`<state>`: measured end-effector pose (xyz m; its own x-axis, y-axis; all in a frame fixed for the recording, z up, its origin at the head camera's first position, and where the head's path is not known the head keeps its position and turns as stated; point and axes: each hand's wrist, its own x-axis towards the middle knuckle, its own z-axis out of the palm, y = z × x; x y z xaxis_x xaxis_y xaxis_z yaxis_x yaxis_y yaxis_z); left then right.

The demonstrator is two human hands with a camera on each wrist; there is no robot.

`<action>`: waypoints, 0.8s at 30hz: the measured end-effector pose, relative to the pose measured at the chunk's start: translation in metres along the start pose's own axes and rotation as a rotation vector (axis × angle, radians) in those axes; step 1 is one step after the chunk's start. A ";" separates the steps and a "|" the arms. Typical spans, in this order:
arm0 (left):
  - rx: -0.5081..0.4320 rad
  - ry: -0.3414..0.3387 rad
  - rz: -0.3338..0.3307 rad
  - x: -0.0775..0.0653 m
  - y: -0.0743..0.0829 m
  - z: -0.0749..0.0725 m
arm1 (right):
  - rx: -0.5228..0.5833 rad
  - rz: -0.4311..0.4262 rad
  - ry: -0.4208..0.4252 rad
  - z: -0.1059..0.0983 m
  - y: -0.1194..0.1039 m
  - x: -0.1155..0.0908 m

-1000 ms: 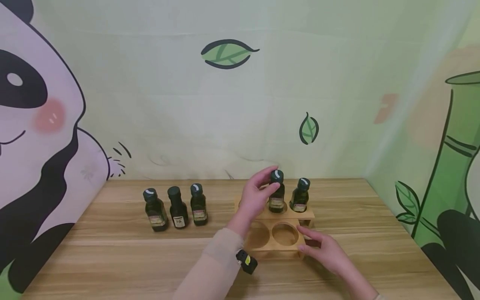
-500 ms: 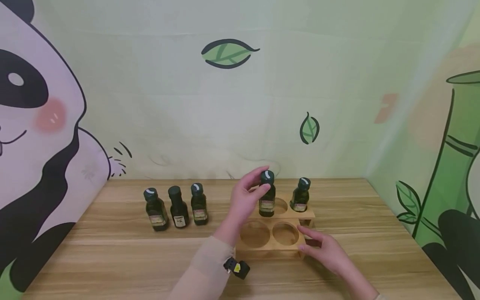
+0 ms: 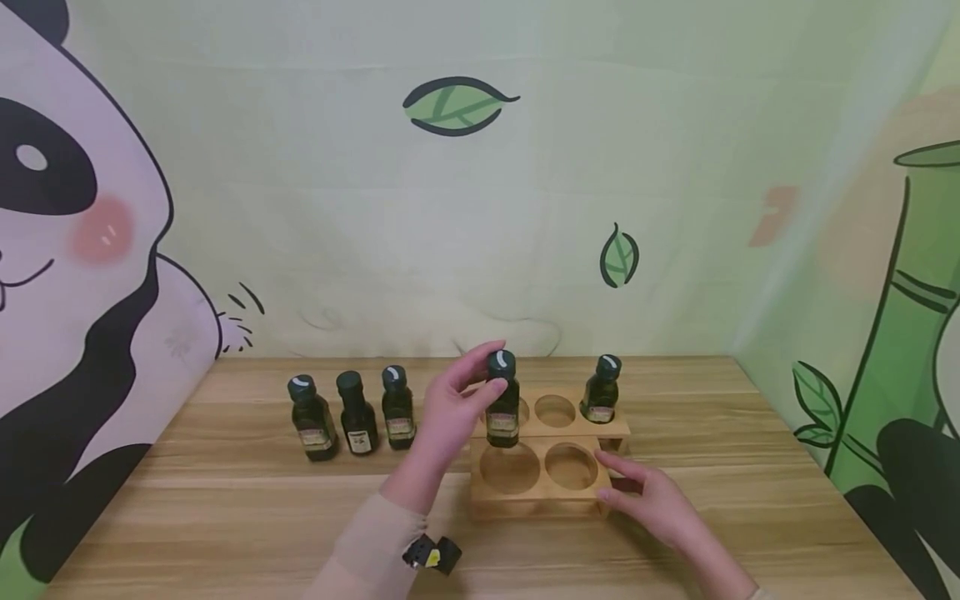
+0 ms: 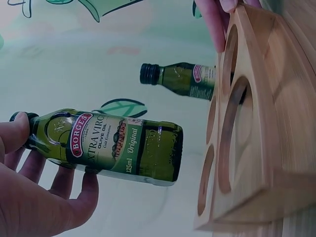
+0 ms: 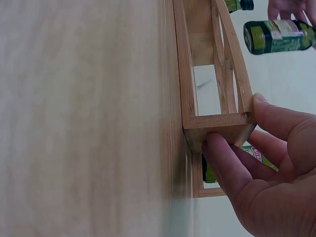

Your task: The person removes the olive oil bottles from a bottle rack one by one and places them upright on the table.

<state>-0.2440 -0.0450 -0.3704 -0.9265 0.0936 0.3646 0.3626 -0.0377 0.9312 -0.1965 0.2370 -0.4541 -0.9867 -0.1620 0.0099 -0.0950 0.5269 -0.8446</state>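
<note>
My left hand (image 3: 446, 408) holds a small dark green olive oil bottle (image 3: 502, 421) upright by its cap and neck. In the left wrist view its "Extra Virgin Olive Oil" label (image 4: 103, 136) shows, with the thumb on the cap and fingers along the far side. The bottle hangs over the two-tier wooden rack (image 3: 536, 508), overlapping its left part. My right hand (image 3: 652, 508) grips the rack's right end, thumb at the top edge and fingers against the end panel (image 5: 219, 131). Another olive oil bottle (image 3: 601, 400) stands in the back tier's right hole.
Left of the rack, three dark bottles stand in a row on the wooden table (image 3: 247, 525): a left one (image 3: 312, 425), a middle one (image 3: 357, 417) and a right one (image 3: 398, 412). A printed cloth backdrop (image 3: 337, 208) rises behind the table edge.
My left hand has lifted the bottle out of the back tier's middle hole and carried it left and a little toward me. The right hand stays at the rack's end.
</note>
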 end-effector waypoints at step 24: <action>0.170 0.099 -0.073 -0.035 -0.007 -0.071 | 0.041 0.013 -0.011 0.001 -0.001 0.000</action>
<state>-0.2211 -0.1183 -0.3893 -0.9532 -0.0087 0.3023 0.2984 0.1349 0.9449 -0.1961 0.2361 -0.4541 -0.9864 -0.1645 -0.0064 -0.0768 0.4942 -0.8660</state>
